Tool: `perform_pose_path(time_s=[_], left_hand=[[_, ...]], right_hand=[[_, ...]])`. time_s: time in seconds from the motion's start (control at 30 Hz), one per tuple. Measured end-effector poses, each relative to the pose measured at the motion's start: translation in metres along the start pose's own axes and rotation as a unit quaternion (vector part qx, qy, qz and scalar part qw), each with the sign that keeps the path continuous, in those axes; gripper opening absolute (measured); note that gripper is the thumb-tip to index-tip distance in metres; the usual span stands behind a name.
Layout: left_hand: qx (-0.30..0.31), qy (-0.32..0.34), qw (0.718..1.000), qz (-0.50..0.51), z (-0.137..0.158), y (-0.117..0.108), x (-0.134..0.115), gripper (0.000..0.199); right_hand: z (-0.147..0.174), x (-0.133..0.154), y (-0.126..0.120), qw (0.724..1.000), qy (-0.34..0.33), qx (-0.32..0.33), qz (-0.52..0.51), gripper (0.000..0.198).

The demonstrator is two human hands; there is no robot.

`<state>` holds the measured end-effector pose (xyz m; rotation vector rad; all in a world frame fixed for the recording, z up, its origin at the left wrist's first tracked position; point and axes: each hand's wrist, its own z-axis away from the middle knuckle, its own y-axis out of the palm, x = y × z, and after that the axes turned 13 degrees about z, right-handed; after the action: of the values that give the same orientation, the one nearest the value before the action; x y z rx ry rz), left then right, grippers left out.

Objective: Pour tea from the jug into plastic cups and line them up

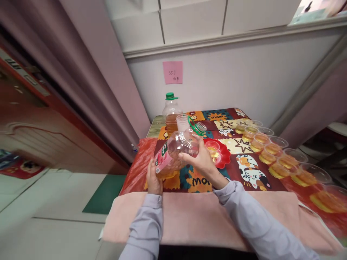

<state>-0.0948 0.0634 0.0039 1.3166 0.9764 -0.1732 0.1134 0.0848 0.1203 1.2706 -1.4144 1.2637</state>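
Observation:
Between my hands is a large clear plastic bottle [177,153] with a pink label and some amber liquid low inside, tilted so its uncapped mouth points up and right. My left hand [155,178] is wrapped under its base. My right hand [202,159] grips it near the shoulder, just below the green ring at the neck. Past the mouth's lower right sits a red scalloped dish [223,157], with a clear plastic cup [213,145] holding yellow liquid in it. Behind the held bottle stand a stack of clear cups [182,122] and a second bottle [171,108] with a green cap.
Rows of clear plastic cups [280,164] with yellow liquid line the table's right side. A patterned mat [252,169] covers the table, with a pink cloth [217,216] along the near edge and red plastic sheeting [135,166] at left. A wall rises behind.

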Motion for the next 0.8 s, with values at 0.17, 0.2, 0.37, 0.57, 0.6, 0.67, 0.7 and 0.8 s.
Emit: perform_pose_path(time_s=[0.17, 0.2, 0.37, 0.57, 0.6, 0.67, 0.7, 0.8], left_hand=[[0.043, 0.168, 0.960, -0.220, -0.002, -0.012, -0.011, 0.101], [0.067, 0.201, 0.934, -0.289, -0.002, -0.013, -0.013, 0.107], [0.071, 0.246, 0.858, -0.446, -0.004, -0.018, -0.013, 0.111], [0.105, 0.279, 0.832, -0.468, -0.010, -0.024, -0.009, 0.106], [0.109, 0.283, 0.830, -0.468, -0.010, -0.024, -0.009, 0.106], [0.105, 0.281, 0.828, -0.473, -0.010, -0.023, -0.010, 0.106], [0.100, 0.278, 0.828, -0.477, -0.010, -0.022, -0.010, 0.106], [0.087, 0.271, 0.830, -0.480, -0.006, -0.018, -0.011, 0.103]], right_hand=[[0.002, 0.017, 0.014, 0.991, -0.027, -0.024, 0.126, 0.100], [0.003, 0.020, 0.016, 0.988, -0.026, -0.027, 0.147, 0.100], [-0.001, 0.021, 0.014, 0.982, -0.096, 0.044, 0.156, 0.107], [-0.033, -0.010, -0.053, 0.975, -0.068, -0.012, 0.214, 0.076], [-0.039, -0.016, -0.069, 0.965, -0.068, -0.031, 0.250, 0.068], [-0.050, -0.027, -0.097, 0.933, -0.050, -0.059, 0.350, 0.058], [-0.053, -0.031, -0.107, 0.907, -0.036, -0.053, 0.416, 0.056], [-0.056, -0.038, -0.120, 0.819, 0.009, 0.008, 0.574, 0.057]])
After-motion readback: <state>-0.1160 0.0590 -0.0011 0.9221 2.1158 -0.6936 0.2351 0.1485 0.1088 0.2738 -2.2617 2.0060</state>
